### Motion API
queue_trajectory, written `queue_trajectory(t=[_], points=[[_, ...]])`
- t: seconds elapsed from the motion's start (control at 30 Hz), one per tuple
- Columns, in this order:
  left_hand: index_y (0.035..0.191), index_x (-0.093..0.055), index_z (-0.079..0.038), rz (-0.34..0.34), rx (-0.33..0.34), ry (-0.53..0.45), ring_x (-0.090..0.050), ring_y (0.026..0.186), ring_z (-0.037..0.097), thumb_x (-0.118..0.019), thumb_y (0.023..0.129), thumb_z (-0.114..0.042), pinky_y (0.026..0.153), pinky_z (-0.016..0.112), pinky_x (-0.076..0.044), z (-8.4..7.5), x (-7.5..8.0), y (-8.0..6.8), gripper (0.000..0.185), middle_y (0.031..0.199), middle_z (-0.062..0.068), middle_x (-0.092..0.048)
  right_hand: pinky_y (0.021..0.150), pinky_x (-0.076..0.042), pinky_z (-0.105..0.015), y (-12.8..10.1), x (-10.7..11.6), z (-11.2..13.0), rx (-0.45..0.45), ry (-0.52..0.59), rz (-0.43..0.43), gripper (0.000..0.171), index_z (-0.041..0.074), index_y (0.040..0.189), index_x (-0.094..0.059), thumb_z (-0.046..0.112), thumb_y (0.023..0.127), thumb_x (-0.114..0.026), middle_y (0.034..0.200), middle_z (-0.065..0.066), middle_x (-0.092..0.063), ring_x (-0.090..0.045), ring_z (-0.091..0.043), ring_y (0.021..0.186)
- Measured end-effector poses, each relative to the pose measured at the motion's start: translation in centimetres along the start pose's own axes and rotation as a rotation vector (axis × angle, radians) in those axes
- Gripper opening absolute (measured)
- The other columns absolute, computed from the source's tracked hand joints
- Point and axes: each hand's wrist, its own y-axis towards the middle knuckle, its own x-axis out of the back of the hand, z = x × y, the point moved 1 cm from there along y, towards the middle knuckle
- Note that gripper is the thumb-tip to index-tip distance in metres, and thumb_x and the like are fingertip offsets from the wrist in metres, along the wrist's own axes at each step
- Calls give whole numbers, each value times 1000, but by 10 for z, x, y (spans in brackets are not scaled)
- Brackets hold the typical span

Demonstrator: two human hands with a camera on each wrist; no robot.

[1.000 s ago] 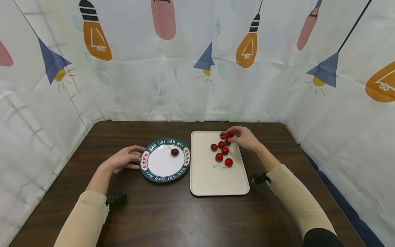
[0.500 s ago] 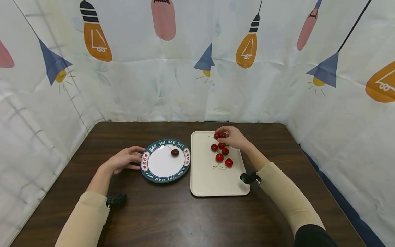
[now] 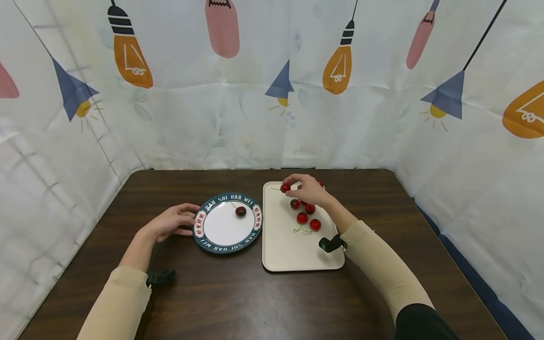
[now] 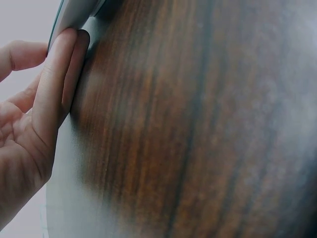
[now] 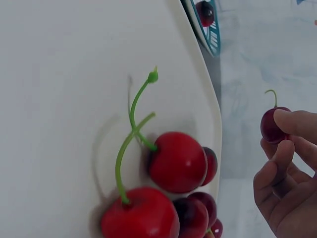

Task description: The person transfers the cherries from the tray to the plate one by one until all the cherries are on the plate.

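Above the far left part of the tray (image 3: 297, 257), the right hand (image 3: 307, 190) held one cherry (image 3: 285, 188), its grip pinched round the fruit between thumb and fingertips, the stem pointing left. The cherry was clear of the tray's surface, lifted above its far left corner. The right wrist view showed the same cherry (image 5: 273, 125) pressed between the fingertips (image 5: 294, 122), with the remaining cherries (image 5: 177, 162) lying below on the pale tray.

On the tray, a cluster of cherries (image 3: 303, 213) lay just beside and near the hand, toward the tray's right half. Left of the tray, touching or nearly touching its long edge, sat a round plate (image 3: 211, 241) with a dark rim and white centre, carrying a single dark cherry (image 3: 241, 211) near its far right side. The left hand (image 3: 172, 222) rested on the tabletop (image 3: 238, 302) at the plate's left edge, fingers relaxed and straight against the rim (image 4: 74, 12), grasping nothing.

By my reading, the step in hand was carrying a picked cherry from tray toward plate. The next move would call for keeping the pinch light so the fruit does not bruise or slip, and crossing the plate's raised rim before letting go.
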Motion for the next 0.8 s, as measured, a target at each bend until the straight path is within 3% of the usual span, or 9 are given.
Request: queue_trajectory(t=[0.33,0.57,0.8], points=[[154,-29,5,-2,-2,-3,-65,99,26,-59,103,-7,87,43,-60,1,1,1,60,127,23,-59,103,-50,-43,11,-19,12,14,-27,43,34,12,127,-68,19,94,-75,123,-5,-67,-58,-33,119],[155,-29,4,-3,7,-3,-65,100,27,-59,103,-8,87,42,-60,2,0,1,61,126,22,-60,74,-60,-32,14,-38,21,6,-7,90,34,14,126,-68,18,93,-77,121,-3,-67,-59,-23,103],[155,-29,4,-4,2,2,-65,100,26,-59,104,-9,87,42,-60,2,1,2,61,127,23,-59,78,-58,-29,20,-57,31,87,-15,129,31,12,124,-70,14,93,-76,119,-2,-68,-59,-26,107]])
